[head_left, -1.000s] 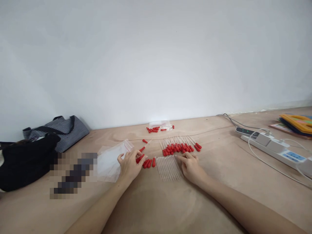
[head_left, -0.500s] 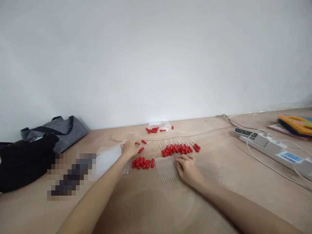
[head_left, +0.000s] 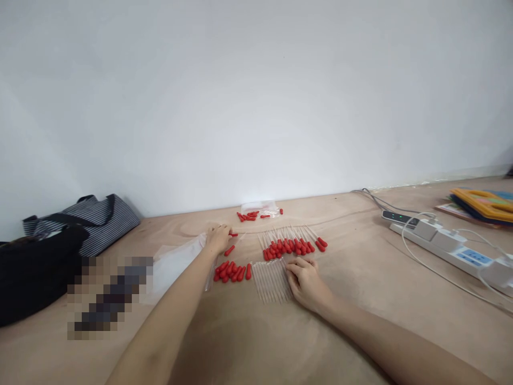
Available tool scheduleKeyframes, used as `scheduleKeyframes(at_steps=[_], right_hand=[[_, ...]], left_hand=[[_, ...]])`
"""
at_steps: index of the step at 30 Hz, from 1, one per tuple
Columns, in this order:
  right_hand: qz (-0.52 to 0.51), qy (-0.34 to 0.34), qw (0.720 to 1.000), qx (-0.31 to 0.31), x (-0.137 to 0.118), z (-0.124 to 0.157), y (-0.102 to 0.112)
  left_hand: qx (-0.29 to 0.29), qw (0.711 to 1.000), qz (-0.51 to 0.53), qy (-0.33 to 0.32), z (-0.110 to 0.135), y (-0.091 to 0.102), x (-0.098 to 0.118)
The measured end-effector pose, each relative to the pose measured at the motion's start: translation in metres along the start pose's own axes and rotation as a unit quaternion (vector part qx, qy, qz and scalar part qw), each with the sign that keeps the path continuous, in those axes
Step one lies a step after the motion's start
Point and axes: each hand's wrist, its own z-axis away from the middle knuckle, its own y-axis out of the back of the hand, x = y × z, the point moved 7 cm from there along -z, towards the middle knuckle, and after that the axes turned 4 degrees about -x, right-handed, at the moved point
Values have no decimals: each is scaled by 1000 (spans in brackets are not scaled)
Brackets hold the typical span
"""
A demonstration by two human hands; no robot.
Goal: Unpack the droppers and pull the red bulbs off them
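My left hand (head_left: 218, 239) reaches forward, fingers curled onto a dropper with a red bulb (head_left: 233, 234) lying on the wooden surface. A second loose dropper (head_left: 229, 250) lies just to its right. My right hand (head_left: 305, 278) rests fingers-down on the right edge of a row of bare clear glass tubes (head_left: 272, 280). Left of the tubes lies a cluster of loose red rubber bulbs (head_left: 232, 271). Beyond them is a row of assembled droppers with red bulbs (head_left: 292, 243).
A clear plastic bag (head_left: 172, 264) lies by my left forearm. Another small bag with red bulbs (head_left: 258, 211) sits near the wall. A striped bag (head_left: 90, 219) and a black bag (head_left: 34, 270) are at the left; a power strip (head_left: 452, 246) with cables and colourful books (head_left: 483, 203) at the right.
My left hand has moved away from the pile of red bulbs and forward to the loose dropper near the wall side. My right hand has stayed on the tubes.
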Motion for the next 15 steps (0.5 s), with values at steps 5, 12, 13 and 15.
scheduleKeyframes(at_steps=[5, 12, 13, 15], right_hand=[[1, 4, 1000, 2, -1, 1, 1], [16, 8, 1000, -5, -3, 1, 1], [17, 8, 1000, -6, -3, 1, 1], [15, 7, 1000, -8, -4, 1, 2]], left_hand=[[-20, 999, 24, -45, 27, 21, 7], [-111, 981, 60, -145, 61, 22, 32], [-116, 981, 61, -143, 60, 20, 33], [-120, 983, 63, -126, 55, 18, 30]])
